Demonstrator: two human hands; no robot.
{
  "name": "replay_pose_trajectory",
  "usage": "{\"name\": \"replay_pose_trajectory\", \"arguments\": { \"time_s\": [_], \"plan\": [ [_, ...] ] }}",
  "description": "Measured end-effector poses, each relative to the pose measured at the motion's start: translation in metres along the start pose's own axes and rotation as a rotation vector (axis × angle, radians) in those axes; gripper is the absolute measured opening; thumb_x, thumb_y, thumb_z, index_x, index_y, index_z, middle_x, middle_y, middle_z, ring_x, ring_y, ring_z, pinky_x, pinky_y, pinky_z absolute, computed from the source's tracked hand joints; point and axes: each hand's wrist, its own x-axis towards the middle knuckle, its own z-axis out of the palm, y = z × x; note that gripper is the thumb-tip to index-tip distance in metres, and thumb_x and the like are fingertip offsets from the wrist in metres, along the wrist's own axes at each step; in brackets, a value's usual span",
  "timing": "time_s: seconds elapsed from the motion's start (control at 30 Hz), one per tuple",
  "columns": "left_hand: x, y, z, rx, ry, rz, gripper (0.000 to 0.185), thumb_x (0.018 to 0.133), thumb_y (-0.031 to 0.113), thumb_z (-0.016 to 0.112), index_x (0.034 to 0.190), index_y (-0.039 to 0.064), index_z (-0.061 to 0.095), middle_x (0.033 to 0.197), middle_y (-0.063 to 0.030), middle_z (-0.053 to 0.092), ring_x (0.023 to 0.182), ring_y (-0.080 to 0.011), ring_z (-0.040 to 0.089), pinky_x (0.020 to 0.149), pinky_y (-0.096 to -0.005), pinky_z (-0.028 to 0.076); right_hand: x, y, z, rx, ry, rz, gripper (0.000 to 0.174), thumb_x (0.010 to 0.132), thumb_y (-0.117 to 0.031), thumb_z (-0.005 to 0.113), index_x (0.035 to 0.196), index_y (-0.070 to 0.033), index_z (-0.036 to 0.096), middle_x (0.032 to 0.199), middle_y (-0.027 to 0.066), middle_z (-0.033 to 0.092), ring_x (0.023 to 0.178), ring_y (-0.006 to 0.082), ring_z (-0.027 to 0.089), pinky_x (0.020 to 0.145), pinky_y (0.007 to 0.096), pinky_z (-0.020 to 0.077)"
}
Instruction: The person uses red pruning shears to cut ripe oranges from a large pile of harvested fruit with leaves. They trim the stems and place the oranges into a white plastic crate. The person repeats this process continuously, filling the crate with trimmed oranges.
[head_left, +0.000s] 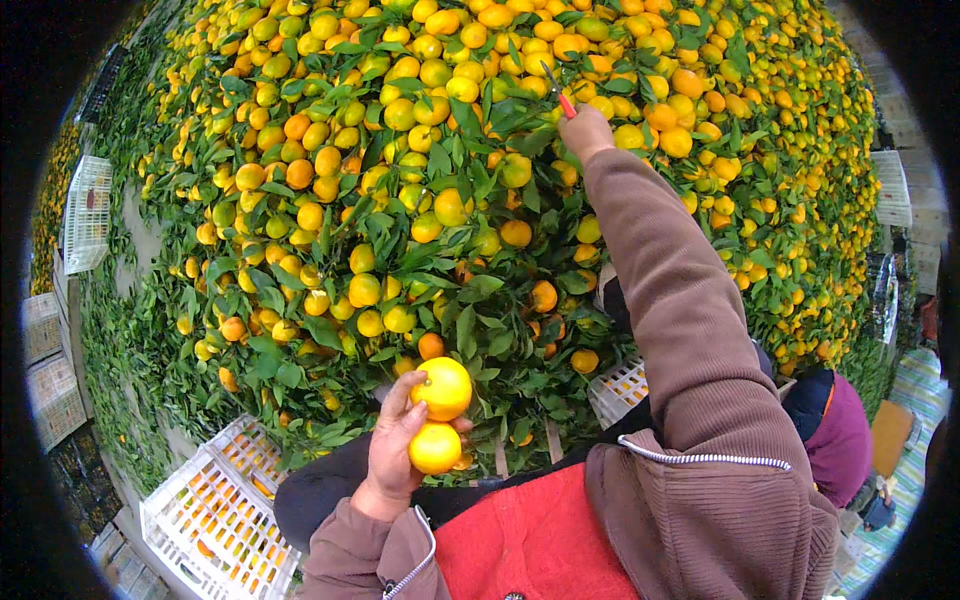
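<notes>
Two orange-yellow citrus fruits are gripped in my left hand (391, 454), in front of my lap. The upper fruit (444, 388) shows a small stem end by my fingertips, and the lower fruit (435, 448) rests against my fingers. My right arm stretches far out over a large heap of citrus fruit (450, 206) mixed with green leaves. Small red-handled clippers (566, 106) are held in my right hand (587, 131), their thin blades pointing up and left above the fruit. Whether the blades touch anything, I cannot tell.
White slatted plastic crates with fruit inside stand by my left knee (225, 517) and under my right arm (621, 390). Another white crate (88, 214) is at far left. Loose leaves (124, 360) litter the floor. A person in a purple top (841, 439) is close on my right.
</notes>
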Motion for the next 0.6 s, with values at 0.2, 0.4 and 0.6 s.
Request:
{"name": "replay_pose_trajectory", "arguments": {
  "time_s": [0.2,0.4,0.6],
  "plan": [
    [0.004,0.001,-0.004,0.171,0.13,0.054,0.038,0.096,0.032,0.047,0.126,0.009,0.047,0.115,-0.015,0.056,0.083,-0.0276,0.065,0.07,-0.0351,0.055,-0.106,-0.046,-0.056,1.132,-0.646,0.104,0.012,0.087,-0.012,0.061,0.092,-0.002,0.06,0.076,0.0063,0.061,0.066,0.0191,0.06,0.056,0.032,0.0487],
    [0.001,-0.001,-0.012,0.202,0.025,0.07,0.049,0.098,0.05,0.036,0.119,0.008,0.052,0.113,-0.0104,0.057,0.087,-0.0215,0.063,0.074,-0.0336,0.054,-0.252,-0.101,-0.109,1.238,-1.185,-0.036,0.023,0.08,-0.01,0.068,0.1,-0.007,0.057,0.081,0.0037,0.06,0.069,0.014,0.06,0.06,0.0282,0.0495],
    [-0.024,-0.003,-0.018,0.189,-0.27,0.142,0.068,0.093,0.06,0.04,0.133,0.005,0.042,0.119,-0.0111,0.058,0.093,-0.0199,0.061,0.076,-0.0325,0.053,-0.337,-0.109,-0.106,1.257,-1.278,-0.197,0.025,0.08,-0.015,0.07,0.099,-0.007,0.056,0.085,0.0016,0.06,0.072,0.0123,0.06,0.064,0.0261,0.0497]
  ]
}}
